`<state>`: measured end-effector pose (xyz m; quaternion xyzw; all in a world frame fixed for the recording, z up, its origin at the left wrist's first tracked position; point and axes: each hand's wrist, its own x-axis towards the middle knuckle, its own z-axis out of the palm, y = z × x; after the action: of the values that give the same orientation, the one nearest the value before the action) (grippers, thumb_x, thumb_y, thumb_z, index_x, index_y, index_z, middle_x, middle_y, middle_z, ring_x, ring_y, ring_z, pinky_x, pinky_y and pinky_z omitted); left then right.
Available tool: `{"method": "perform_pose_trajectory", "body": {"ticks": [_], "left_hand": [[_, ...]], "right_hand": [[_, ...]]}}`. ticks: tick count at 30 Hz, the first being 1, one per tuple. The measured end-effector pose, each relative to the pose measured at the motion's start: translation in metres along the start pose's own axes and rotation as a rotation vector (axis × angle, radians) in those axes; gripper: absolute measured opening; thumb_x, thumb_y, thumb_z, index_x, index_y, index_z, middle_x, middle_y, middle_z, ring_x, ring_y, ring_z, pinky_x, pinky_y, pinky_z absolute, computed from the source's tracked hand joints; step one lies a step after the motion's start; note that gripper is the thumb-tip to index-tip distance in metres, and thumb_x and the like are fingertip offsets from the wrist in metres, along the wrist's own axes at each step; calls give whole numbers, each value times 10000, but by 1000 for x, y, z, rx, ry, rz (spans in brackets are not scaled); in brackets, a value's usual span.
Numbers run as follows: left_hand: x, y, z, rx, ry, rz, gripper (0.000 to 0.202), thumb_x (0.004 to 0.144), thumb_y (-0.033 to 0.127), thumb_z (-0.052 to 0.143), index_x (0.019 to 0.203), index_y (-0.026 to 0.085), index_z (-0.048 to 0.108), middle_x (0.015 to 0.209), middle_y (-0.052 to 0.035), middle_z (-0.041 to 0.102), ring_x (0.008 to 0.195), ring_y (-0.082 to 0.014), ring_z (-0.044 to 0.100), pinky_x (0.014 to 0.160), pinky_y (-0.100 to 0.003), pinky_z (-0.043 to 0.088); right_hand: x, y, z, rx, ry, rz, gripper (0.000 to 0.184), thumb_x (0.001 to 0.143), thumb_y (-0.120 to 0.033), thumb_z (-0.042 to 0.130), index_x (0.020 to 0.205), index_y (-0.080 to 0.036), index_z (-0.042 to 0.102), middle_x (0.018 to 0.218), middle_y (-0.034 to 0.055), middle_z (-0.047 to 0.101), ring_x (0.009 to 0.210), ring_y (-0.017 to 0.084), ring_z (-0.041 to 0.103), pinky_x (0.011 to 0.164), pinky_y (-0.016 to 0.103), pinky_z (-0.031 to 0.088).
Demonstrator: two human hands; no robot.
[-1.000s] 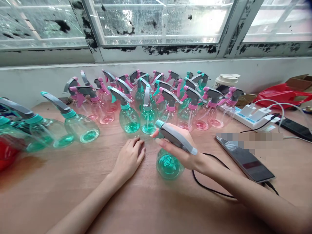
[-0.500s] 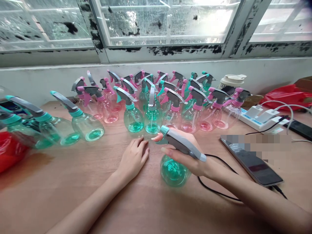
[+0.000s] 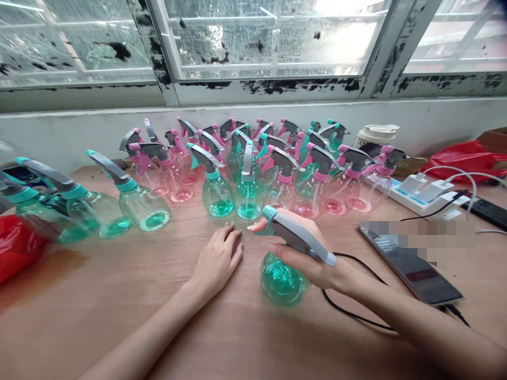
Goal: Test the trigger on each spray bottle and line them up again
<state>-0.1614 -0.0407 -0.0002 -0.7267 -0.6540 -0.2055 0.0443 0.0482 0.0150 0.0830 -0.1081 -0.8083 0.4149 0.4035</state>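
My right hand is wrapped around the neck of a green spray bottle with a grey and teal trigger head. Its nozzle points away and to the left, with my fingers at the trigger. The neck is hidden by my hand. Flat on the table lies my left hand, fingers stretched forward and holding nothing. Just beyond it stand a green spray bottle and another green one. A pink-collared spray bottle stands in the same row, with several more pink and green bottles behind.
Several green bottles, one of them a leaning-looking bottle, stand at the left by a red plastic bag. To the right are a phone with a black cable, a white power strip and a lidded cup. Windows line the back.
The view has shifted very slightly, so the scene sits a little lower. Both hands and the held spray bottle have kept their places.
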Motion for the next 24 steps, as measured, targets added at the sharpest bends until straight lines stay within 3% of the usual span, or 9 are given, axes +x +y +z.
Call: {"method": "perform_pose_trajectory", "body": {"ticks": [4, 9, 11, 18, 21, 24], "left_hand": [[-1, 0, -2, 11, -5, -1, 276, 964, 260, 426, 1166, 155, 583, 1263, -161, 575, 1196, -309, 542, 973, -472, 481], [-1, 0, -3, 18, -6, 6, 271, 966, 258, 431, 1158, 152, 590, 1261, -155, 576, 1195, -301, 541, 974, -459, 484], [-1, -1, -2, 17, -3, 9, 276, 965, 253, 431, 1162, 139, 586, 1254, -164, 577, 1187, -306, 543, 971, -469, 485], [-1, -4, 3, 16, 19, 18, 257, 957, 254, 446, 1116, 135, 608, 1246, -172, 585, 1187, -326, 542, 969, -496, 486], [-1, -5, 4, 20, 24, 20, 253, 955, 256, 448, 1104, 143, 619, 1248, -170, 586, 1190, -329, 542, 964, -497, 489], [-1, -4, 4, 23, 23, 21, 264, 957, 256, 446, 1125, 143, 616, 1248, -166, 588, 1187, -325, 544, 964, -494, 490]], "right_hand": [[1, -2, -1, 14, 11, 10, 47, 875, -247, 567, 860, -210, 591, 775, -1, 558, 685, 139, 544, 660, 281, 491], [1, -5, -1, -26, 25, 8, 54, 866, -196, 565, 813, -200, 561, 704, -28, 497, 632, 118, 503, 625, 261, 466], [1, -2, 1, -15, 40, -2, 28, 866, -211, 572, 880, -194, 591, 750, -9, 540, 681, 132, 544, 666, 279, 491], [-2, 8, 7, 54, 55, -75, 273, 873, -179, 563, 1138, -215, 616, 1064, 83, 661, 1007, 214, 639, 866, 385, 548], [-3, 8, 5, 35, 54, -102, 330, 861, -144, 549, 1178, -219, 609, 1106, 91, 660, 1032, 219, 633, 844, 373, 560], [-3, 6, 4, 37, 38, -83, 329, 850, -120, 539, 1158, -211, 612, 1078, 82, 663, 926, 192, 644, 806, 350, 556]]}}
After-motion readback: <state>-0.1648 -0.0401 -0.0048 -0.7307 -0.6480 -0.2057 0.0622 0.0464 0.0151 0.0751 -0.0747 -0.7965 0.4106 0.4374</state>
